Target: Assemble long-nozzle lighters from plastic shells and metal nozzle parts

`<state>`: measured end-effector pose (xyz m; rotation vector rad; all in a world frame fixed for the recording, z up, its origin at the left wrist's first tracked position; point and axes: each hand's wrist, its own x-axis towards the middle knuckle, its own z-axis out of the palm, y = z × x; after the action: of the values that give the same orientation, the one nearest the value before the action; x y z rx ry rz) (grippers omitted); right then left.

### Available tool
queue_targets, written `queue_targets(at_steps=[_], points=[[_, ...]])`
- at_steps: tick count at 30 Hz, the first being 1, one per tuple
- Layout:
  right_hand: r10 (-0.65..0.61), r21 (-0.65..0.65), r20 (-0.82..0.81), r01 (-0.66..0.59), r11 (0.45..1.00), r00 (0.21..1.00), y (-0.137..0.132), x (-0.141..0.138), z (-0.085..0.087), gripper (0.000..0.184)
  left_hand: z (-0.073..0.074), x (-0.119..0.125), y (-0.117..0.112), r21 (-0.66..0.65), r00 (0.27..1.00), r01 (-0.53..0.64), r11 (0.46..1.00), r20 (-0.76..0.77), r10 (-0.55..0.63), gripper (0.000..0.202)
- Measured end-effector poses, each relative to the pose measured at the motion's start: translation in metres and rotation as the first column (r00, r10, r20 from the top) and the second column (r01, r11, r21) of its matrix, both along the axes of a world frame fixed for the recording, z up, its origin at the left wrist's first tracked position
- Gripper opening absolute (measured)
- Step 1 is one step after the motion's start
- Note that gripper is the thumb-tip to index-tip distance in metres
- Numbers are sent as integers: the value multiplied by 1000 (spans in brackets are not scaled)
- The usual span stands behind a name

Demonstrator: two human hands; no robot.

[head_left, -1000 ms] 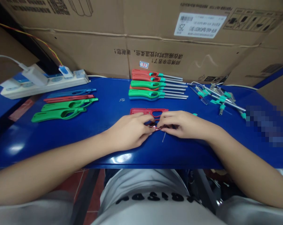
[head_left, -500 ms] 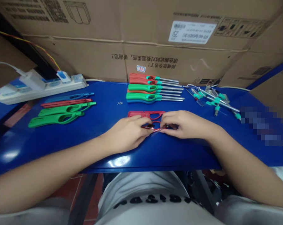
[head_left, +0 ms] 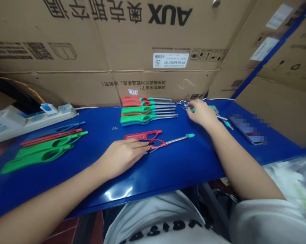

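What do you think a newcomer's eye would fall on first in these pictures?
The bright blue workbench stands out first, with rows of red and green long lighters along its back edge. Mid-bench, the left hand rests on a red casing; the right hand touches teal-tipped parts at right.

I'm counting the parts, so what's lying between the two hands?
A metal rod with a teal tip lies there, between the left hand and the right hand, as the head view shows.
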<state>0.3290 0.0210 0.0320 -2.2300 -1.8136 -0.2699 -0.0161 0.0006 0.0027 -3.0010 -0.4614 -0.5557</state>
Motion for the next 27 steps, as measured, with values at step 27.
queue_targets(at_steps=[27], points=[[-100, -217, -220, 51, 975, 970, 6, 22, 9, 13, 4, 2, -7, 51, 986, -124, 991, -106, 129, 33]])
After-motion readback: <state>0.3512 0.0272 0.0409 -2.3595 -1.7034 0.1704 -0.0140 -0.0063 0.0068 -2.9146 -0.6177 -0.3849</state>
